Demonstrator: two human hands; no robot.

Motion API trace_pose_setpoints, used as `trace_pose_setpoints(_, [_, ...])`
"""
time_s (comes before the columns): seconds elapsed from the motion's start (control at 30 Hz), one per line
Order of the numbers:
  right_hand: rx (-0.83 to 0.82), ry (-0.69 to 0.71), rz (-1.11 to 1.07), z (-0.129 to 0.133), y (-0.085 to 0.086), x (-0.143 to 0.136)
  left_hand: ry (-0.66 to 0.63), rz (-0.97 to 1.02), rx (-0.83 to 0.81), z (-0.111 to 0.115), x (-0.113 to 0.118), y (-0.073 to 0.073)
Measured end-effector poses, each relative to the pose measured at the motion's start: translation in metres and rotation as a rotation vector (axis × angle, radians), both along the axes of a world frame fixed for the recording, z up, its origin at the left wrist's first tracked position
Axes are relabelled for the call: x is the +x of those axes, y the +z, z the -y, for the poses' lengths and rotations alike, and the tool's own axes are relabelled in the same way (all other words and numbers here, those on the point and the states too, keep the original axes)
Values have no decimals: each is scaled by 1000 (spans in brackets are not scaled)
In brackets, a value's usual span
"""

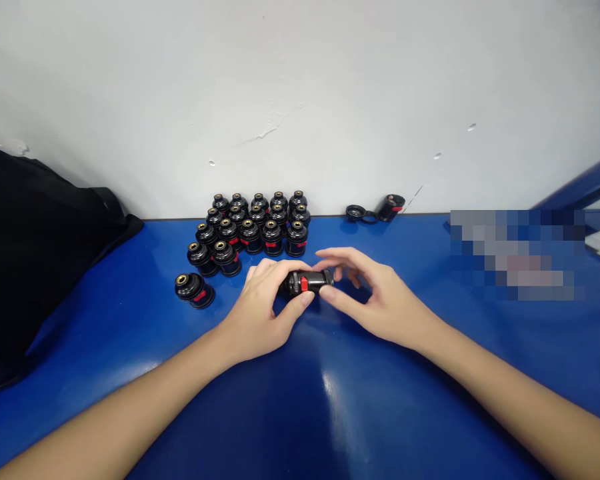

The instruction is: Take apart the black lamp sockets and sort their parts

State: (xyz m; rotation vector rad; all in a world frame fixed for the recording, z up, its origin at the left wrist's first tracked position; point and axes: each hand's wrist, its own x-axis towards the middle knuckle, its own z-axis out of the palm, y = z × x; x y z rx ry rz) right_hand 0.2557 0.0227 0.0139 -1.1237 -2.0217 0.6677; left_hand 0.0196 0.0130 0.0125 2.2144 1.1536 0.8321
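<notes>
Between my two hands a black cylinder with a red tab (304, 285) lies on its side, low over the blue table. My left hand (265, 303) wraps round its left end, thumb in front and fingers behind, hiding that end. At the right end, my right hand (375, 293) closes with its thumb on the front and bent fingers behind; the index finger reaches over the top. Left of my left hand stands a similar black part (195, 291), slightly tilted, with a brass-coloured hole on top. Behind it, several matching black parts (251, 236) stand upright in rows.
Near the wall (300, 100) are a black ring-shaped piece (356, 214) and a short black cylinder (391, 207) with a red mark. Black cloth (45, 247) covers the left side of the blue table (260, 413). A pixelated patch (517, 257) hides something at right.
</notes>
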Motion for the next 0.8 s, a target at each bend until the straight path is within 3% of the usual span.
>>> trace_pose_setpoints(0.17, [-75, -22, 2, -2, 0, -2, 15, -28, 7, 1, 0, 0])
trace_pose_setpoints(0.4, [69, 38, -2, 0, -2, 4, 80, -41, -17, 0, 1, 0])
trace_pose_setpoints(0.63, [-83, -6, 7, -3, -1, 0, 20, -26, 6, 0, 0, 1])
trace_pose_setpoints(0.8, [13, 17, -10, -3, -1, 4, 86, -47, -44, -2, 2, 1])
